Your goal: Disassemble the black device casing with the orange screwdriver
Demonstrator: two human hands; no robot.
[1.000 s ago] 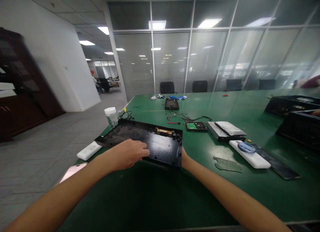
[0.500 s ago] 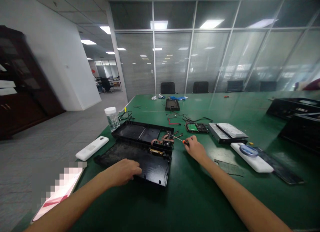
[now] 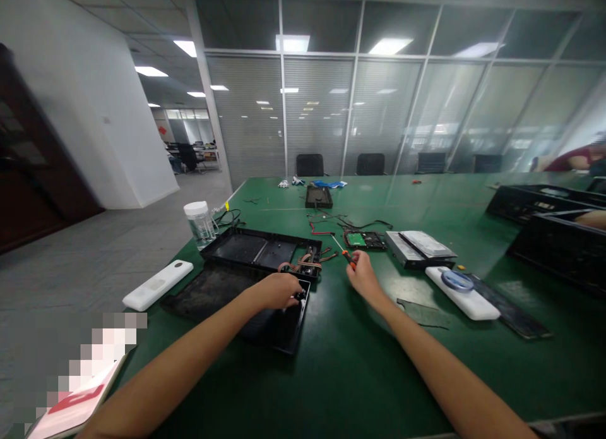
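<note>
A black plastic casing lies opened on the green table, its tray [image 3: 239,249] behind and its cover [image 3: 203,294] in front. Over the cover's right end, my left hand [image 3: 279,290] has its fingers closed down by a small dark fitting; what they grip is mostly hidden. My right hand [image 3: 363,275] holds a screwdriver [image 3: 349,258] with an orange and black handle, its shaft pointing away and up to the left. Ribbon-like wires [image 3: 296,266] run out of the tray's right end. Beyond the screwdriver lies a hard drive [image 3: 358,239] with a green circuit board.
A clear jar [image 3: 199,225] with a white lid stands left of the tray, near a white handheld device [image 3: 158,285]. To the right are a silver drive unit [image 3: 419,248], a second white device [image 3: 478,301], a dark flat panel [image 3: 514,309] and large black cases [image 3: 563,246].
My left hand has moved right and forward along the cover to its far right end. The screwdriver tip has swung away from the tray's wires and now points farther forward.
</note>
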